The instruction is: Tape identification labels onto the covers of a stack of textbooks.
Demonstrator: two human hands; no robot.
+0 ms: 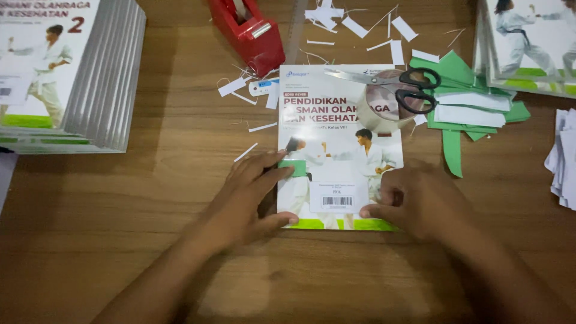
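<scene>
A glossy paperback schoolbook (pixel 339 150) lies flat on the wooden counter (pixel 120 228), its cover showing two figures in white martial-arts uniforms. The left hand (pixel 249 198) rests at the book's left edge; its fingers (pixel 273 177) lie nearly flat, pressing a small green paper label (pixel 294 168) onto the cover, while the thumb touches the lower left corner. The right hand (pixel 414 201) sits on the lower right corner, fingers curled loosely inward with the tips touching the cover just beside a white barcode sticker (pixel 338 198); whether they pinch anything cannot be told.

Beyond the fingers, on the book's upper right part, lie a roll of clear tape (pixel 378 111) and black-handled scissors (pixel 396 84). Farther out from the left fingers stands a red tape dispenser (pixel 249 33), with white paper scraps (pixel 360 27) scattered near it. Green paper strips (pixel 456 90) lie beyond the right fingers. Stacks of similar books sit far left (pixel 72 72) and far right (pixel 528 45).
</scene>
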